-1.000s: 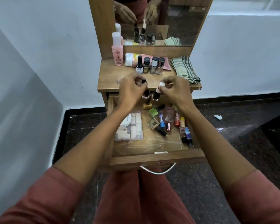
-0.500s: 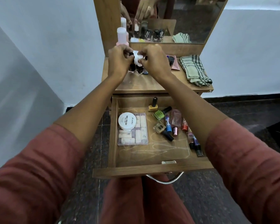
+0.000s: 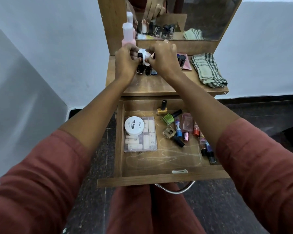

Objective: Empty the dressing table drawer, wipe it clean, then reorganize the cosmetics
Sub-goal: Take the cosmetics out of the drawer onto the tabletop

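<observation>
The left hand grips a dark nail polish bottle. The right hand pinches a white-capped bottle just beside it, at the far surface. Fingers hide the caps. The right forearm hides part of the near open drawer.

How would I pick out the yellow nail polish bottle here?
Look into the open wooden drawer below the dressing table top. At the middle of its back wall stands the yellow nail polish bottle with a black cap. It alone stands upright; the green nail polish bottle beside it and the others lie flat.
</observation>
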### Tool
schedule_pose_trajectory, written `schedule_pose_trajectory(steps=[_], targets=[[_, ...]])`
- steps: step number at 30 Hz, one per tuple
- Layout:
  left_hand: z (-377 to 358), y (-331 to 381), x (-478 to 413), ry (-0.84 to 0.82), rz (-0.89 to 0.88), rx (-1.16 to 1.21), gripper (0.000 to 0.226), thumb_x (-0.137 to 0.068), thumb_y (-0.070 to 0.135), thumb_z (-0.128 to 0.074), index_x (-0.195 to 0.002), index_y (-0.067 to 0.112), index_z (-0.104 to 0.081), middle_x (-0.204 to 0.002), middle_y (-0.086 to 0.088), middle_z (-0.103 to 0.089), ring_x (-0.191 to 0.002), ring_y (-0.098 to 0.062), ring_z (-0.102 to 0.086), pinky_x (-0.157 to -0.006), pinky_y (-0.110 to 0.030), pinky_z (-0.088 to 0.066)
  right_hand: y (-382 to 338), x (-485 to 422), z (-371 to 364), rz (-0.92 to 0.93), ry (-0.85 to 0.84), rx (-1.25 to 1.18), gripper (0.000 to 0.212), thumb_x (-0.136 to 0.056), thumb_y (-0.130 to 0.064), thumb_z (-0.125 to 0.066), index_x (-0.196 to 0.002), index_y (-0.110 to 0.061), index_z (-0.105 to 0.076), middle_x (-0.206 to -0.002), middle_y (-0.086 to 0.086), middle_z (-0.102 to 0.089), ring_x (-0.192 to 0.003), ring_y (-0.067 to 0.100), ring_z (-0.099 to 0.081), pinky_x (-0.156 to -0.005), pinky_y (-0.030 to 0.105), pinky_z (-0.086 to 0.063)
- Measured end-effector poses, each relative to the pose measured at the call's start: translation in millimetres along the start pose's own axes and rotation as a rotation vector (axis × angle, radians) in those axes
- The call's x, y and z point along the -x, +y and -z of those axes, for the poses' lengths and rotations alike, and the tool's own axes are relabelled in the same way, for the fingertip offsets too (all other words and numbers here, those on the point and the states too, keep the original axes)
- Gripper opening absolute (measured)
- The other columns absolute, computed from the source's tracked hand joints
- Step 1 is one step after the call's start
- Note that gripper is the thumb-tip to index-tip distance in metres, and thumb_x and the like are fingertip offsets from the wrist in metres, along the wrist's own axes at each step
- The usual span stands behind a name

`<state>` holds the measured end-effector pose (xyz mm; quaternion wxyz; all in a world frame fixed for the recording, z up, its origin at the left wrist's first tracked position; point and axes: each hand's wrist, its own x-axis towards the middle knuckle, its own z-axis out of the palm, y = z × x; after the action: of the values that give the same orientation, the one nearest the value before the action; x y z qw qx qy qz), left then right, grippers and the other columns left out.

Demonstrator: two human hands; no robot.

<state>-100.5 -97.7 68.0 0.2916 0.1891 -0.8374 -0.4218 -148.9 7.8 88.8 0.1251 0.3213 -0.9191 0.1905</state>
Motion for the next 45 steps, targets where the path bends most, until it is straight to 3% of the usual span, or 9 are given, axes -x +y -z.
schedule_pose_trajectory(steps=[8, 12, 16, 22, 28, 31, 35, 39, 45], targets=[[2, 10, 33, 0.057, -0.014, 0.069, 0.021, -0.08, -0.009, -0.053, -0.097, 0.0, -0.063, -0.076, 0.0, -0.055, -0.061, 0.001, -0.047, -0.061, -0.004, -0.043, 10, 26, 18, 0.038, 0.077, -0.151, 0.021, -0.085, -0.014, -0.061, -0.105, -0.009, -0.067, -0.11, 0.008, -0.064, -0.103, 0.024, -0.055, -0.085, 0.031, -0.04], [-11, 18, 71, -0.037, -0.041, 0.123, 0.017, -0.082, -0.009, -0.055, -0.095, -0.001, -0.062, -0.07, 0.013, -0.05, -0.063, 0.003, -0.049, -0.06, -0.003, -0.043, 21, 59, 31, -0.015, 0.024, -0.301, 0.018, -0.084, -0.003, -0.057, -0.096, -0.001, -0.07, -0.101, 0.013, -0.069, -0.083, 0.014, -0.057, -0.071, 0.016, -0.041], [-32, 20, 115, -0.216, -0.013, 0.108, 0.019, -0.083, -0.009, -0.052, -0.092, 0.002, -0.065, -0.079, 0.0, -0.061, -0.065, 0.002, -0.051, -0.062, -0.006, -0.045, 42, 100, 41, -0.08, -0.098, -0.294, 0.016, -0.083, 0.001, -0.059, -0.095, 0.003, -0.07, -0.098, 0.017, -0.07, -0.083, 0.015, -0.06, -0.066, 0.0, -0.038], [-61, 15, 167, -0.538, -0.146, 0.05, 0.019, -0.077, -0.014, -0.055, -0.087, -0.004, -0.068, -0.09, -0.018, -0.069, -0.075, -0.017, -0.06, -0.066, -0.019, -0.048, 80, 157, 49, -0.239, -0.363, -0.128, 0.018, -0.083, 0.002, -0.058, -0.096, 0.0, -0.07, -0.102, 0.017, -0.069, -0.093, 0.02, -0.062, -0.075, 0.015, -0.04], [-84, 15, 196, -0.868, -0.244, -0.154, 0.025, -0.082, -0.01, -0.051, -0.101, -0.004, -0.065, -0.103, -0.02, -0.066, -0.095, -0.028, -0.062, -0.075, -0.021, -0.042, 95, 209, 45, -0.464, -0.579, 0.095, 0.022, -0.082, -0.004, -0.062, -0.103, 0.002, -0.064, -0.111, 0.025, -0.06, -0.099, 0.039, -0.061, -0.089, 0.045, -0.051], [-97, 16, 204, -1.012, -0.362, -0.238, 0.03, -0.085, -0.008, -0.05, -0.112, 0.0, -0.062, -0.116, -0.017, -0.061, -0.104, -0.027, -0.059, -0.086, -0.027, -0.047, 92, 223, 41, -0.503, -0.657, 0.212, 0.028, -0.089, -0.003, -0.051, -0.116, 0.005, -0.051, -0.12, 0.026, -0.052, -0.11, 0.041, -0.056, -0.092, 0.043, -0.046], [-109, 15, 206, -1.08, -0.586, -0.34, 0.043, -0.085, -0.007, -0.052, -0.126, 0.007, -0.054, -0.132, -0.014, -0.051, -0.119, -0.028, -0.052, -0.098, -0.036, -0.045, 92, 228, 31, -0.516, -0.734, 0.226, 0.031, -0.093, -0.007, -0.048, -0.122, 0.003, -0.05, -0.123, 0.023, -0.055, -0.114, 0.037, -0.055, -0.093, 0.04, -0.046], [-120, 6, 203, -1.074, -0.758, -0.39, 0.042, -0.084, -0.006, -0.052, -0.125, 0.004, -0.054, -0.129, -0.017, -0.051, -0.115, -0.031, -0.053, -0.092, -0.043, -0.05, 91, 230, 22, -0.496, -0.755, 0.23, 0.031, -0.094, -0.011, -0.045, -0.124, -0.002, -0.052, -0.122, 0.019, -0.056, -0.113, 0.034, -0.056, -0.091, 0.038, -0.047], [-121, 7, 201, -1.116, -0.85, -0.46, 0.033, -0.091, 0.004, -0.046, -0.122, 0.004, -0.057, -0.145, -0.01, -0.036, -0.121, -0.025, -0.045, -0.094, -0.037, -0.045, 88, 230, 21, -0.52, -0.717, 0.273, 0.032, -0.094, -0.007, -0.041, -0.124, -0.002, -0.052, -0.123, 0.018, -0.057, -0.113, 0.032, -0.057, -0.091, 0.037, -0.047]])
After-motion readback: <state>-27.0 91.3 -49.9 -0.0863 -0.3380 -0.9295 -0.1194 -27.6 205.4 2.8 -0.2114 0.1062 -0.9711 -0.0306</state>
